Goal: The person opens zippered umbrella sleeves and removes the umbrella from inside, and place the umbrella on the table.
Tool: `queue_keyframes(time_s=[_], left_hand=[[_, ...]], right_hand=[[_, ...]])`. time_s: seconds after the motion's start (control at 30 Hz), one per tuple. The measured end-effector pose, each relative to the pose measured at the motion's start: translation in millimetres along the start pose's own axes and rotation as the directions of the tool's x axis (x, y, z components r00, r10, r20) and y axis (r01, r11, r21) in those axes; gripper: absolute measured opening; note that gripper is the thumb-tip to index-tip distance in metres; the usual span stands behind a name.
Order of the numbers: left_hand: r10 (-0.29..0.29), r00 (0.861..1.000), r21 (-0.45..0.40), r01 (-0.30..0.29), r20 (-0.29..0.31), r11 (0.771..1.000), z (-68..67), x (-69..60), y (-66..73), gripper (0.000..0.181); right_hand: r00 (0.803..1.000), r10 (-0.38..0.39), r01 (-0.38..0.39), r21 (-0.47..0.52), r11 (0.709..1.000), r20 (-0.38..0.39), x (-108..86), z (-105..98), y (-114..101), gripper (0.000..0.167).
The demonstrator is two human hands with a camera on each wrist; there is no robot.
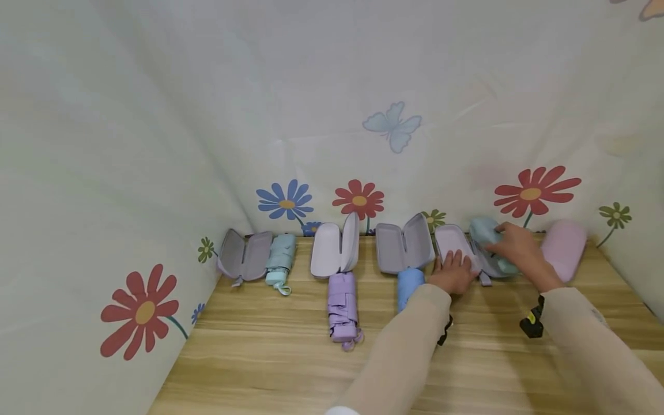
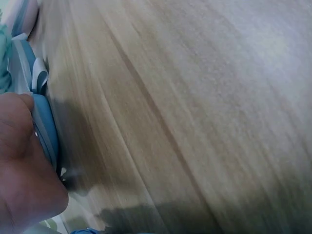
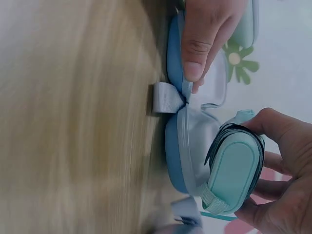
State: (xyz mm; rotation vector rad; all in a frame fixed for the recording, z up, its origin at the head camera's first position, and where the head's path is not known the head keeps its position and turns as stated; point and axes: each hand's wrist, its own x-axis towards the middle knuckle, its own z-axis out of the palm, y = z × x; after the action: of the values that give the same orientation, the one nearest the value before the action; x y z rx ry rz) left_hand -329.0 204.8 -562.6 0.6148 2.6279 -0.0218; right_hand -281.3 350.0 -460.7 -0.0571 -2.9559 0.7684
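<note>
My right hand (image 1: 523, 253) grips a folded mint-green umbrella (image 3: 235, 170) by its sides, fingers and thumb curled round it. The umbrella is held over the right half of an open blue zip case (image 3: 176, 158) with a pale lining. On the case's left half rests my left hand (image 1: 453, 274), fingers straight and spread over the lining. Its thumb (image 3: 193, 68) lies at the rim near the hinge in the right wrist view. A grey fabric loop (image 3: 166, 97) sticks out at the hinge. In the left wrist view, the left hand (image 2: 24, 161) partly hides the case.
Left of my hands, three open cases (image 1: 406, 253) stand in a row by the patterned cloth (image 1: 321, 127). Beside or before them lie a purple umbrella (image 1: 342, 308), a blue umbrella (image 1: 408, 286) and another mint umbrella (image 1: 282, 253). A closed pink case (image 1: 565, 248) stands at the right.
</note>
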Motion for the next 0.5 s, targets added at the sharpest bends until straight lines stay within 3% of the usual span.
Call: queue_keyframes(time_s=[0.2, 0.5], left_hand=[[-0.007, 1.0, 0.036, 0.007, -0.003, 0.999, -4.4, 3.9, -0.3, 0.06], [0.009, 1.0, -0.008, -0.009, 0.022, 1.0, 4.7, 13.8, 0.4, 0.056]], right_hand=[[0.999, -0.032, 0.032, -0.019, 0.999, -0.002, -29.6, -6.0, 1.7, 0.065], [0.982, -0.136, 0.145, -0.061, 0.988, 0.13, -93.8, 12.5, -6.4, 0.057]])
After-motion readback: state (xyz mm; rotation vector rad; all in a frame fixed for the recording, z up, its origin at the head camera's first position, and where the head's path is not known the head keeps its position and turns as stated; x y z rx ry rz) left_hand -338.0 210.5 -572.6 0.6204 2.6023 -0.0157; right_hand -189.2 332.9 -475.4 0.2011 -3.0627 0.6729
